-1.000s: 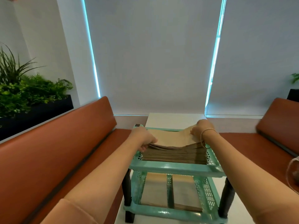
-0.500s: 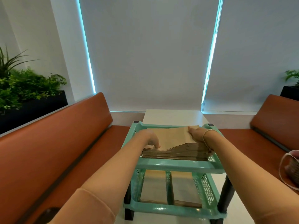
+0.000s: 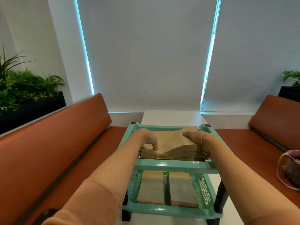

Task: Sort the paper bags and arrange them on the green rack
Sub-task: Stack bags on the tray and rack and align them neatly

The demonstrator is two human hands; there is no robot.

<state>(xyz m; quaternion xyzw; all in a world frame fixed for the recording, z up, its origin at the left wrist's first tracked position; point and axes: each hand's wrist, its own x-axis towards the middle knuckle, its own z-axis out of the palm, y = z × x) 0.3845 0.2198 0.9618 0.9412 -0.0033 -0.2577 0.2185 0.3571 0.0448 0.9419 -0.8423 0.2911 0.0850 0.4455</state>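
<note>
Head cam: bags (image 3: 172, 143) sit crosswise on the rack's (image 3: 175, 166) top shelf, left hand (image 3: 146, 138) and right hand (image 3: 193, 135) gripping opposite ends, both equally close.

Brown paper bags (image 3: 172, 146) stacked, green rack (image 3: 175, 166) top
</note>
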